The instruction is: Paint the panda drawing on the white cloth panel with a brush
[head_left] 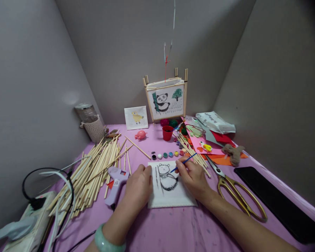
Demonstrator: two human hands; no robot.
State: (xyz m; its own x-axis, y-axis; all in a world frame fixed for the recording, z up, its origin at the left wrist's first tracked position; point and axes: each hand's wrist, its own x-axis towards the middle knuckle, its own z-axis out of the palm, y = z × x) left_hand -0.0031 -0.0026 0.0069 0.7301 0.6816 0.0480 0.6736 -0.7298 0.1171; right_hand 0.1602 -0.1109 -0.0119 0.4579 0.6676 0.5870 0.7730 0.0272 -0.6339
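Note:
My right hand (193,178) pinches a thin blue paintbrush (190,158), its tip on a white drawing panel (154,200). A panda (168,178) in black outline is on the panel, with dark strokes along its lower body and upright lines to its left. My left hand (139,184) is curled at the panel's left edge, the thumb along it; the other fingertips are hidden. Behind the panel lies a strip of small paint pots (165,155) in several colours. A red cup (167,133) with dark liquid stands farther back.
Left are a lilac glue gun (117,183), a pile of wooden sticks (94,175) and a power strip (28,224) with cables. Right lie gold-handled scissors (231,189) and a black slab (273,199). A panda lantern (166,99) and a chick picture (136,117) stand behind.

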